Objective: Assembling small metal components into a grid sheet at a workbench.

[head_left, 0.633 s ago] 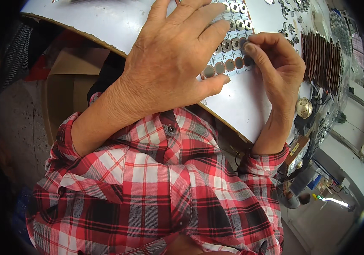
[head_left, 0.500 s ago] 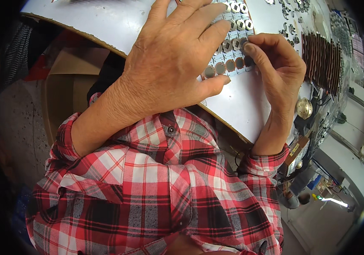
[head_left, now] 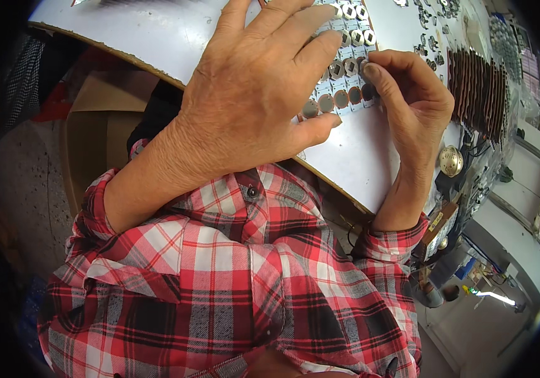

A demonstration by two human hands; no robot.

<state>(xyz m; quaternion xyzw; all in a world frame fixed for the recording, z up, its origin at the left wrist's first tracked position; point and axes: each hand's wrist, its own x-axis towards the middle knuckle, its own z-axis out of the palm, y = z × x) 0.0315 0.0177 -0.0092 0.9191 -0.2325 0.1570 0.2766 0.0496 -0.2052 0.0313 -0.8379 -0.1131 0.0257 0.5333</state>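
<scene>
On the white table lies a panel of small circuit boards (head_left: 358,104) with rows of round pads. Shiny round metal clips (head_left: 350,67) sit on its upper rows, while the nearest row shows bare dark discs (head_left: 341,98). My left hand (head_left: 251,88) is spread palm down over the panel's left part, hiding much of it. The thumb reaches beside the nearest row, and nothing shows in its grasp. At the panel's right edge, my right hand (head_left: 412,91) pinches a small round metal clip (head_left: 362,64) at the end of a row. The fingertips partly cover that clip.
Loose metal parts (head_left: 432,44) are scattered at the far right of the table (head_left: 361,157). A stack of thin brown-edged boards (head_left: 478,94) stands beyond my right hand. Nearby is a round, gold-coloured metal object (head_left: 451,161). A cardboard box (head_left: 99,138) is below the table's left edge.
Both hands keep nearly the same places. The view has shifted very slightly, and the right fingertips stay at the row's end.
</scene>
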